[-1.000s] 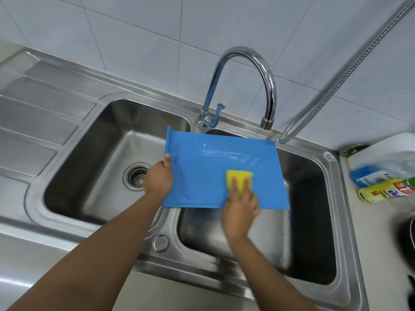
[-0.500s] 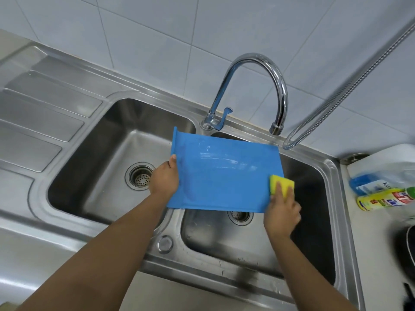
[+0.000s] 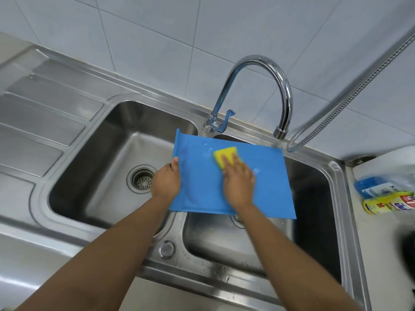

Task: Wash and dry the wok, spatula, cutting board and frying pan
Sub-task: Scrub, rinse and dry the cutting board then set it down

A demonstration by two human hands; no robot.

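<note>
**A:** Where's the cutting board from your seat?

**B:** I see the blue cutting board (image 3: 265, 187) held flat over the double sink (image 3: 336, 176), mostly above the right basin, with its left edge reaching over the divider towards the left basin. The curved tap (image 3: 269, 70) stands just behind it, spout above the board's far right corner.

**A:** And the hands?

**B:** My left hand (image 3: 166, 181) is clamped on the board's left edge, thumb on top, the fingers hidden underneath. My right hand (image 3: 239, 182) lies palm down on the board, fingers pressed together on a yellow sponge (image 3: 226, 154), which sits flat against the far middle of the board's surface. That hand is blurred, so I can't make out the thumb.

**A:** Anything on the board?

**B:** Faint wet or soapy streaks near the sponge; I can't tell which.

**A:** What else is around?

**B:** The left basin's drain strainer (image 3: 141, 179) shows just left of my left hand. A metal hose (image 3: 350, 95) hangs across the tiled wall to the right. On the counter at far right lie a yellow bottle (image 3: 386, 204) and a clear one with a blue label (image 3: 381, 187) just behind it.
</note>
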